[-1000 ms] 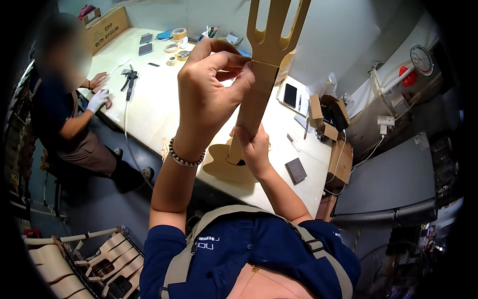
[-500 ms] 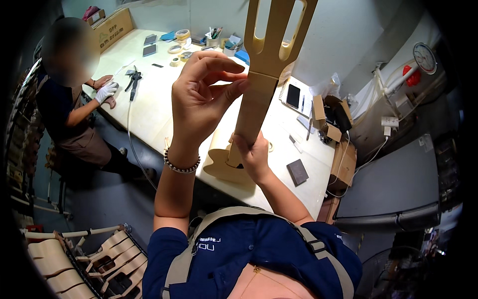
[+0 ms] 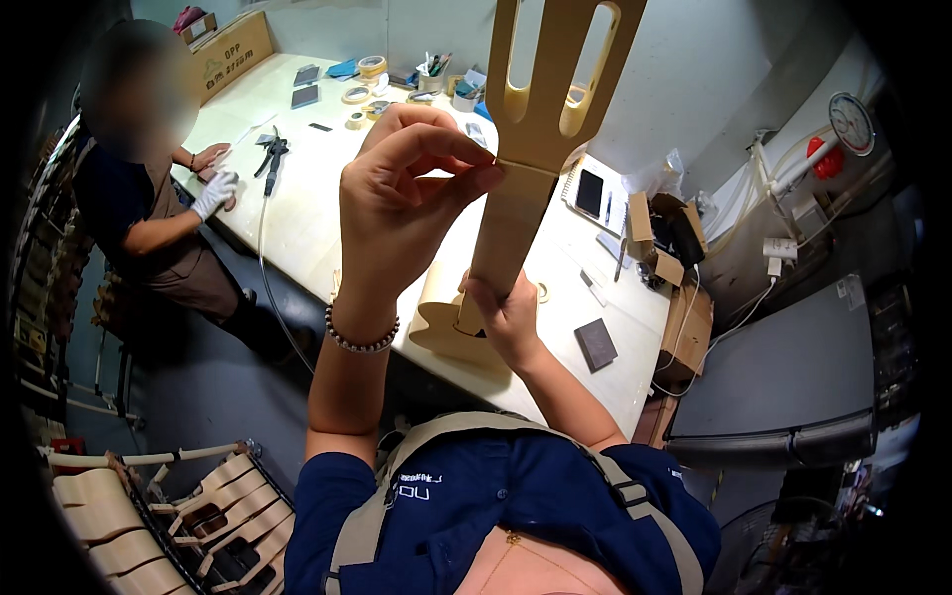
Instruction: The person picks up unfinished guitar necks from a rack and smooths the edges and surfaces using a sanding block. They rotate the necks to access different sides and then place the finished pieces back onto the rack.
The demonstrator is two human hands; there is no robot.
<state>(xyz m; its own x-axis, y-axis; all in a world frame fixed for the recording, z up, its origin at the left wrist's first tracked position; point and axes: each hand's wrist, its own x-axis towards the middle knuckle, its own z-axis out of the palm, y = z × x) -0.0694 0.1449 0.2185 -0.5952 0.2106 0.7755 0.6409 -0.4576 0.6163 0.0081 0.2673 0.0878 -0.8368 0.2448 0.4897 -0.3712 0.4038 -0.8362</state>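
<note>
A bare-wood ukulele stands on the table, its neck (image 3: 515, 213) rising toward me and its slotted headstock (image 3: 548, 119) reaching past the top of the picture. Low on the neck, just above the pale body (image 3: 441, 322), my right hand (image 3: 511, 322) is wrapped round the wood. My left hand (image 3: 412, 183), with a beaded bracelet at the wrist, is closed in a pinch. Its thumb and forefinger tips meet at the neck's left edge, by the line where headstock and neck join. Whatever lies between those tips is too small to make out.
On the white table (image 3: 327, 218) lie an air blow gun (image 3: 271, 164) with a hose, tape rolls (image 3: 372, 66), a dark block (image 3: 595, 344), a phone (image 3: 589, 192) and an open carton (image 3: 666, 238). A co-worker (image 3: 149, 198) stands at the left. Wooden instrument bodies (image 3: 109, 521) fill a rack at lower left.
My left thumb and forefinger have drawn together against the neck's edge. The right hand keeps its hold, and the ukulele has barely shifted. The co-worker's gloved hand has moved slightly.
</note>
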